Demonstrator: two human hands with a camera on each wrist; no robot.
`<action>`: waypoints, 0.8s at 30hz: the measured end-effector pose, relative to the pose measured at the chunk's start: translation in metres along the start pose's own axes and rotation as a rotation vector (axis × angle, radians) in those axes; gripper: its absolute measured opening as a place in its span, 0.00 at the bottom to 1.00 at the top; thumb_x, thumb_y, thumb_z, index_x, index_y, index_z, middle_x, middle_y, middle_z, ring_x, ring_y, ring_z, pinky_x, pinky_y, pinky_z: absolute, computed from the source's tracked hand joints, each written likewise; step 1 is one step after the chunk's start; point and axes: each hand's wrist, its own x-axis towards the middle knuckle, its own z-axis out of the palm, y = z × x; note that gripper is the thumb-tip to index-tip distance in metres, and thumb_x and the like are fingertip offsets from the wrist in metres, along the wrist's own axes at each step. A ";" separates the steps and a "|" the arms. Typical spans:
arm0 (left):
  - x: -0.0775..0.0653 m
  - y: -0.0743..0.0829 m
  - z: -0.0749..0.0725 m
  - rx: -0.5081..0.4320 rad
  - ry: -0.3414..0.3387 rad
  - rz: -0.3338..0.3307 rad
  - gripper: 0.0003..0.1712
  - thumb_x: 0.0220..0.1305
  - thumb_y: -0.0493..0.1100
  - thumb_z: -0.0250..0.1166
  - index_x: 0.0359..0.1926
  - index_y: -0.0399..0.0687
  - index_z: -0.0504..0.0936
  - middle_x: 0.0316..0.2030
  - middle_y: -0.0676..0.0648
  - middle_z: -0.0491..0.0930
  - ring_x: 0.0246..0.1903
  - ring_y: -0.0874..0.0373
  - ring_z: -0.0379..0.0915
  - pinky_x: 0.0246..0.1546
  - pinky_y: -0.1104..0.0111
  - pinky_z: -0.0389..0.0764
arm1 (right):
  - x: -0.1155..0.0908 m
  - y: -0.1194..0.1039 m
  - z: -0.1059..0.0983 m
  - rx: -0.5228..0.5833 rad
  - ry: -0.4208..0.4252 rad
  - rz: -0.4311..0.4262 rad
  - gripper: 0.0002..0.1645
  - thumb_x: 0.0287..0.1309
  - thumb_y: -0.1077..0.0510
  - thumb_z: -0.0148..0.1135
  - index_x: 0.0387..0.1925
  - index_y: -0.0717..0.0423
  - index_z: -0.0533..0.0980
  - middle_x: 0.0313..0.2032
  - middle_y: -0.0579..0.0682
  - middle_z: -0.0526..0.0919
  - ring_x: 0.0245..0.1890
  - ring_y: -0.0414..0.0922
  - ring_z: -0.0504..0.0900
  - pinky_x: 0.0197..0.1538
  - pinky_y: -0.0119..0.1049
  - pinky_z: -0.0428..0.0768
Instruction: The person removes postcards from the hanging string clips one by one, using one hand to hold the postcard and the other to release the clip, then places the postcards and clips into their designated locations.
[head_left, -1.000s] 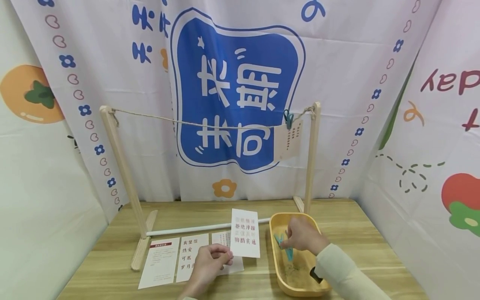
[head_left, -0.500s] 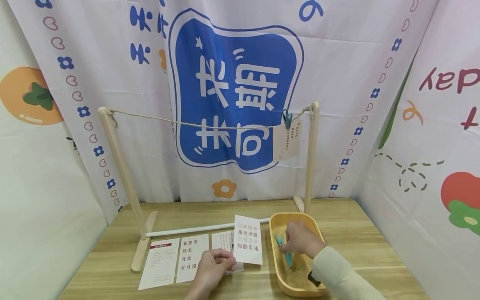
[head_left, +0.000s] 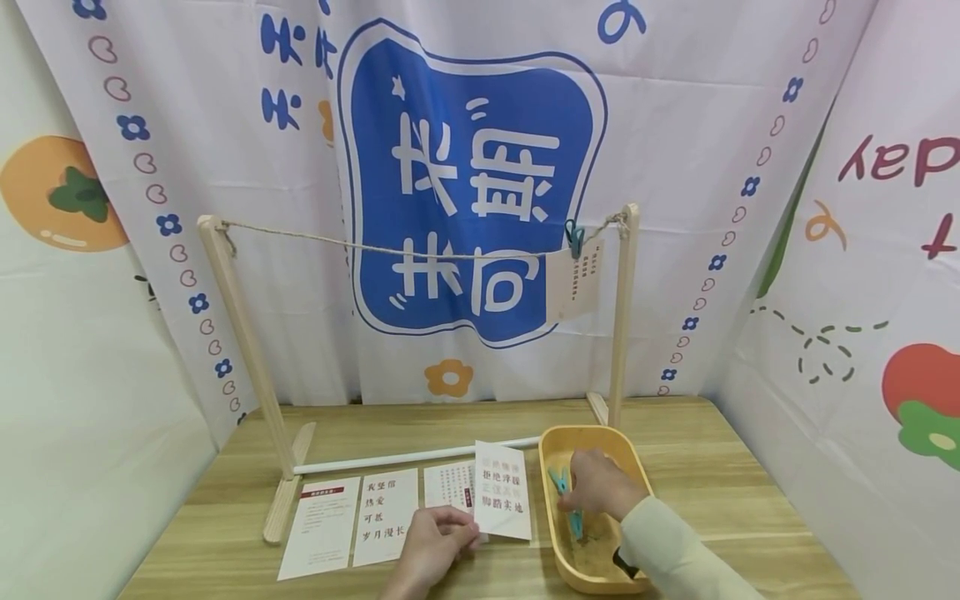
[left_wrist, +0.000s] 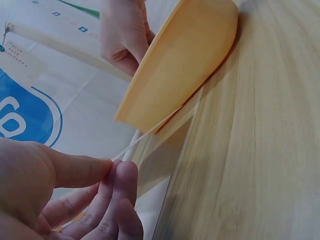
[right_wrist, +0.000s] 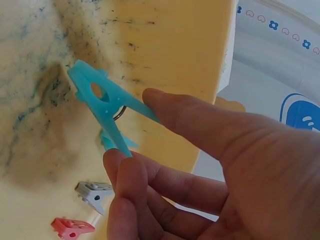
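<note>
My left hand (head_left: 438, 542) pinches a white card (head_left: 504, 504) with printed red characters by its lower left edge. The left wrist view shows the card (left_wrist: 147, 134) almost edge-on between thumb and fingertips. Over the yellow tub (head_left: 557, 546), my right hand (head_left: 603, 483) holds a turquoise clothespin (right_wrist: 102, 97) by its two handles, thumb on one and fingers on the other. Another turquoise clothespin (right_wrist: 109, 141) lies behind it in the tub, and a grey clothespin (right_wrist: 95, 195) and a pink clothespin (right_wrist: 73, 227) lie lower down, partly hidden by the hand in the head view.
A wooden frame (head_left: 624, 333) carries a twine line (head_left: 390, 247). At its right end a dark teal clothespin (head_left: 574, 238) holds a beige card (head_left: 572, 287). Several cards, such as the leftmost card (head_left: 318, 529), lie on the table (head_left: 720, 517) before a white rod (head_left: 390, 459).
The left hand has lowered the card and shifted it slightly right, nearer the tub. The right hand has moved only slightly within the tub, with the clothespin in its fingers.
</note>
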 end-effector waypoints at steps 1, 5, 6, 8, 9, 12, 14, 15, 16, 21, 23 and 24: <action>0.000 0.000 0.001 -0.003 -0.001 0.002 0.09 0.66 0.33 0.69 0.44 0.28 0.84 0.31 0.43 0.90 0.29 0.59 0.85 0.30 0.71 0.85 | 0.000 0.001 0.000 0.004 -0.003 0.003 0.27 0.48 0.59 0.83 0.13 0.51 0.69 0.13 0.42 0.67 0.15 0.39 0.64 0.19 0.29 0.61; 0.001 0.000 0.005 -0.014 -0.006 0.008 0.10 0.66 0.32 0.69 0.45 0.27 0.83 0.32 0.42 0.90 0.29 0.59 0.85 0.30 0.70 0.86 | 0.001 0.001 0.002 0.011 -0.009 0.007 0.26 0.47 0.59 0.83 0.14 0.51 0.70 0.14 0.42 0.68 0.15 0.39 0.64 0.19 0.28 0.61; 0.001 -0.001 0.006 -0.011 -0.006 0.008 0.10 0.66 0.32 0.69 0.45 0.27 0.83 0.32 0.42 0.90 0.29 0.59 0.84 0.30 0.70 0.85 | 0.000 0.001 0.002 0.012 -0.005 0.006 0.26 0.47 0.59 0.84 0.14 0.51 0.70 0.14 0.43 0.68 0.15 0.39 0.64 0.19 0.29 0.62; 0.001 -0.001 0.008 -0.002 -0.007 0.008 0.10 0.66 0.32 0.69 0.44 0.28 0.84 0.31 0.42 0.90 0.28 0.59 0.84 0.30 0.71 0.85 | 0.000 0.000 0.003 0.006 0.004 0.003 0.28 0.46 0.59 0.84 0.14 0.50 0.68 0.15 0.43 0.67 0.16 0.39 0.64 0.20 0.29 0.62; 0.001 -0.001 0.008 0.002 -0.006 0.007 0.09 0.67 0.33 0.69 0.44 0.28 0.84 0.31 0.42 0.90 0.28 0.60 0.84 0.30 0.71 0.85 | 0.000 -0.001 0.003 0.000 0.012 0.001 0.29 0.45 0.59 0.85 0.14 0.50 0.67 0.16 0.43 0.67 0.16 0.40 0.64 0.20 0.30 0.62; 0.001 -0.001 0.009 0.010 -0.005 0.008 0.09 0.67 0.33 0.69 0.43 0.29 0.84 0.30 0.43 0.89 0.28 0.60 0.84 0.29 0.71 0.85 | -0.001 -0.004 0.003 -0.015 0.027 -0.007 0.31 0.44 0.60 0.85 0.13 0.50 0.66 0.16 0.43 0.65 0.16 0.40 0.63 0.21 0.30 0.62; 0.001 -0.002 0.011 0.010 -0.005 0.005 0.09 0.67 0.33 0.69 0.43 0.29 0.84 0.30 0.44 0.89 0.27 0.60 0.84 0.29 0.71 0.84 | -0.001 -0.005 0.003 -0.024 0.027 -0.012 0.32 0.45 0.60 0.85 0.12 0.49 0.65 0.14 0.42 0.64 0.15 0.39 0.61 0.20 0.30 0.60; 0.001 -0.002 0.011 0.010 -0.006 0.004 0.09 0.67 0.33 0.69 0.43 0.29 0.84 0.30 0.44 0.89 0.27 0.60 0.83 0.28 0.71 0.84 | -0.001 -0.006 0.004 -0.025 0.023 -0.013 0.33 0.45 0.60 0.85 0.11 0.49 0.64 0.13 0.41 0.62 0.15 0.39 0.60 0.20 0.30 0.59; 0.001 -0.002 0.012 0.011 -0.009 0.003 0.08 0.67 0.33 0.69 0.43 0.30 0.84 0.30 0.44 0.89 0.27 0.60 0.84 0.28 0.71 0.84 | 0.000 -0.006 0.004 -0.027 0.019 -0.013 0.33 0.45 0.60 0.85 0.11 0.48 0.64 0.12 0.41 0.61 0.14 0.38 0.59 0.19 0.30 0.58; 0.000 -0.001 0.015 0.017 -0.020 0.005 0.08 0.66 0.33 0.69 0.43 0.31 0.84 0.31 0.42 0.90 0.27 0.60 0.84 0.28 0.71 0.84 | 0.003 -0.007 0.005 -0.083 -0.009 0.011 0.30 0.46 0.58 0.85 0.13 0.49 0.67 0.14 0.42 0.63 0.17 0.42 0.63 0.26 0.37 0.64; 0.000 -0.001 0.017 0.014 -0.024 0.014 0.08 0.66 0.33 0.69 0.43 0.31 0.84 0.30 0.41 0.90 0.27 0.60 0.84 0.27 0.72 0.84 | 0.004 -0.009 0.005 -0.115 -0.014 0.025 0.28 0.45 0.56 0.85 0.16 0.51 0.69 0.17 0.45 0.67 0.20 0.45 0.68 0.33 0.44 0.72; 0.001 -0.002 0.018 0.013 -0.026 0.018 0.08 0.66 0.33 0.70 0.42 0.31 0.84 0.30 0.41 0.90 0.26 0.61 0.83 0.27 0.72 0.83 | 0.005 -0.009 0.005 -0.129 -0.014 0.031 0.27 0.45 0.56 0.86 0.17 0.52 0.70 0.19 0.46 0.69 0.22 0.46 0.70 0.38 0.48 0.75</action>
